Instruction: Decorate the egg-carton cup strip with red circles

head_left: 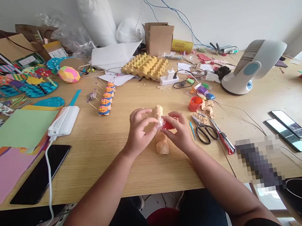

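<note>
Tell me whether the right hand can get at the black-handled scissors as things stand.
Probably yes. The scissors lie flat on the table just right of the right hand, with only a small blue tool between them. The hand is pinching a red piece, though, so it isn't free.

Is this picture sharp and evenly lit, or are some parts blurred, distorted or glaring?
Head view: soft, even daylight with faint shadows; the left hand, right hand and the red piece they pinch are sharp; wide-angle stretch shows toward the frame's corners; a pixelated patch hides something at lower right; the flat dark panels beside it reflect pale light.
</note>
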A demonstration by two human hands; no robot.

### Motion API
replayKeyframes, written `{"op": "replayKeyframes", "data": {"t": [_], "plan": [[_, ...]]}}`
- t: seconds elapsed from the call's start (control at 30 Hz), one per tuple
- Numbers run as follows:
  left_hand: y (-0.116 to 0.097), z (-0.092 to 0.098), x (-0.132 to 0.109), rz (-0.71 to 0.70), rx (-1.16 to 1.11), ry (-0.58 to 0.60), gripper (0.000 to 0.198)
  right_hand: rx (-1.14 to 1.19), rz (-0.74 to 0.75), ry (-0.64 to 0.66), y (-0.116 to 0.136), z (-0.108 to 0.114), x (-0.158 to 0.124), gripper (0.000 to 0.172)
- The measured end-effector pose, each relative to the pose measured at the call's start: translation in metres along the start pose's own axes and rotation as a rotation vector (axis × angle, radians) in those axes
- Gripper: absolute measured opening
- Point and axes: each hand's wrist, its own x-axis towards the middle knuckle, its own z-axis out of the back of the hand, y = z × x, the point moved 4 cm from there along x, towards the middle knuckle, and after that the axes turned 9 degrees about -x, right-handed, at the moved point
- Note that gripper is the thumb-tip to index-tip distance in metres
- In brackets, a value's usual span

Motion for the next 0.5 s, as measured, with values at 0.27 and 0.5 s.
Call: {"op": "replayKeyframes", "data": {"t": [0.27, 0.5], "plan": [[0.029, -0.002, -0.002, 0.078, 0.010, 0.078, 0.005, 0.081, -0.011, 0.075, -0.003, -0.006, -0.001, 0.055], [0.037, -0.004, -0.003, 0.318, -0.141, 0.211, 0.015, 0.080, 0.014, 0.076, -0.003, -0.006, 0.000, 0.039]]}}
